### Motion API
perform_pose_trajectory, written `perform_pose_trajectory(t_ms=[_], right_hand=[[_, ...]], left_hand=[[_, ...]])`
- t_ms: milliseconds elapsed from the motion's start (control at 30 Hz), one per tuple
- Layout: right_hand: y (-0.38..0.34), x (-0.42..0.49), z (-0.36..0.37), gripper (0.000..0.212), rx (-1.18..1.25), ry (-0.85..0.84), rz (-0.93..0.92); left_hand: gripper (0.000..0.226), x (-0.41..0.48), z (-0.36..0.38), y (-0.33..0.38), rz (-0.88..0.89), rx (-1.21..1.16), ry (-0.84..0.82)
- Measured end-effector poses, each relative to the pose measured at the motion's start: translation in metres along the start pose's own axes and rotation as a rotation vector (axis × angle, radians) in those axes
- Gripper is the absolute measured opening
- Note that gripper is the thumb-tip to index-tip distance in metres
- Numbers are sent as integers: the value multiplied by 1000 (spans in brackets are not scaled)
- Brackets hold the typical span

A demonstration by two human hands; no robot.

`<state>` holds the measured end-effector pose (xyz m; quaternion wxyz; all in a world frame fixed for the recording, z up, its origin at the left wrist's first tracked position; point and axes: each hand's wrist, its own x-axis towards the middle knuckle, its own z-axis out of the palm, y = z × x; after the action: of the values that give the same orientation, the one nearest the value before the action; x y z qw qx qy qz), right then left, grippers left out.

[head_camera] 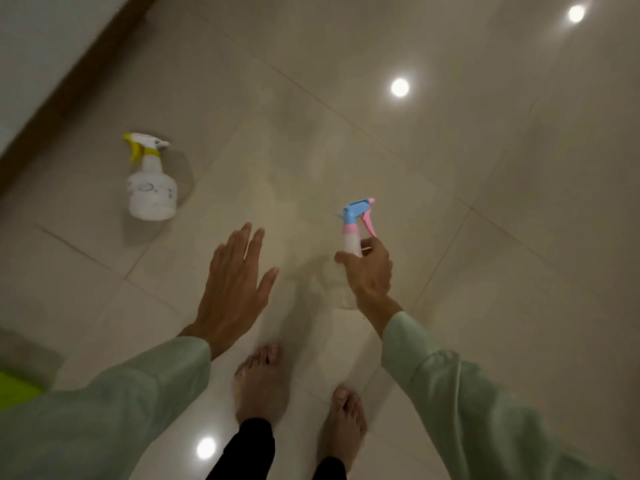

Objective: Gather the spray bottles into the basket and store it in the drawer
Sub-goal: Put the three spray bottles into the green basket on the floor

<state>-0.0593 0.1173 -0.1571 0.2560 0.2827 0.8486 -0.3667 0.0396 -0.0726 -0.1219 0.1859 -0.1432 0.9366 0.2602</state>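
Broadly, the glossy tiled floor (pixel 433 161) fills the view; no basket or drawer shows, unless the green edge (pixel 15 389) at lower left is one, which I cannot tell. The yellow-trigger spray bottle (pixel 151 188) stands upright on the tiles, well apart from the left hand (pixel 235 289), which is spread flat and holds nothing. The right hand (pixel 370 271) is closed around the neck of the pink-and-blue spray bottle (pixel 353 237). Best keep that grip below the trigger, and reach the free hand for the standing bottle's neck.
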Motion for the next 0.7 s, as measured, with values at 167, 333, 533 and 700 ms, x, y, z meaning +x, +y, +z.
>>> perform_pose_trajectory(t_ms=[167,333,533,700], right_hand=[[-42,-92,-8,28,65,-144,-244],[-81,-192,0,28,-13,-331,-479],[-104,-294,33,29,-137,-531,-667],[-108,-359,91,27,-194,-613,-734]], left_hand=[[64,-82,-67,-5,-142,-105,124],[64,-183,-117,-30,-353,-166,239],[64,-274,-144,-81,-534,-208,369],[66,-321,-156,-139,-631,-271,427]])
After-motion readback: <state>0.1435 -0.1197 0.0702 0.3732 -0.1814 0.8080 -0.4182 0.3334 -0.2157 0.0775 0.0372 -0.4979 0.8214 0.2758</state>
